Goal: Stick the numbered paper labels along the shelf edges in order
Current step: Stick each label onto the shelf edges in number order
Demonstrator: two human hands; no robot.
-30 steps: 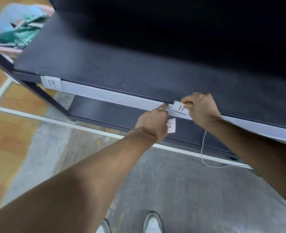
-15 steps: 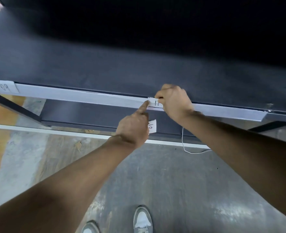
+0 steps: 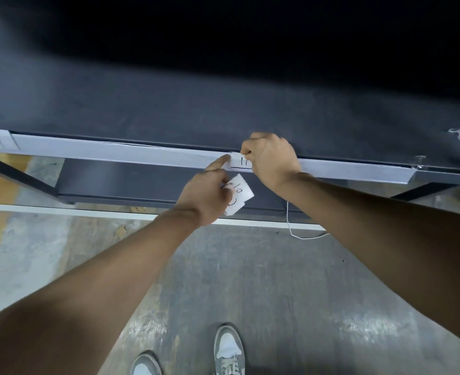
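Pinching right end of label 11 (image 3: 241, 165) against shelf edge (image 3: 115, 154) with right grip (image 3: 270, 161); pressing left end with left grip (image 3: 207, 193) index, spare labels (image 3: 238, 194) clutched below. Risk: skew or crease on uneven release, spares dropped.

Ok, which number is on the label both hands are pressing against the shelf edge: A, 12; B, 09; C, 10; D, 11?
D: the pressed label on the shelf edge, under the left hand's index fingertip and the right hand's pinch, reads 11; the left hand also grips the loose 10 label.
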